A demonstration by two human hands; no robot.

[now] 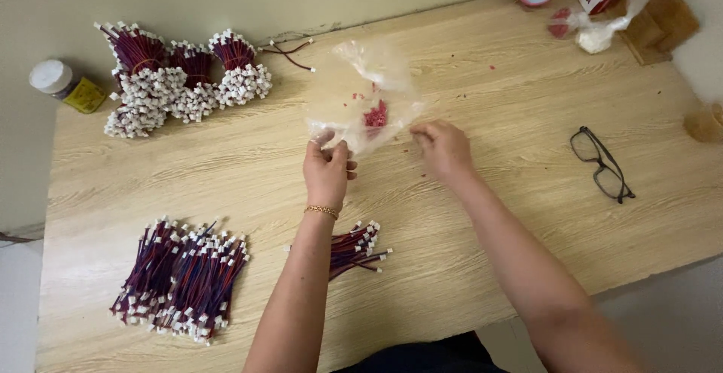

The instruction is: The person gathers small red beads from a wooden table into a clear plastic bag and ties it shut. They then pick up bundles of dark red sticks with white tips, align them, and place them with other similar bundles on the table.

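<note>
Holding a clear plastic bag (361, 98) of small red bits above the wooden table (489, 215), I see my left hand (327, 170) pinched shut on its lower edge, my right hand (443, 147) gripping the other edge. Below lie a small wire bunch (358, 249) and a bigger pile (181, 279); glasses (600, 164) rest to the right.

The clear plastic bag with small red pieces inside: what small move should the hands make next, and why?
Probably spread the mouth of the clear plastic bag. The left hand pinches its lower edge and the right hand grips its other side, lifted above the wooden table. The small red pieces sit bunched inside, out of the fingers' reach.
</note>
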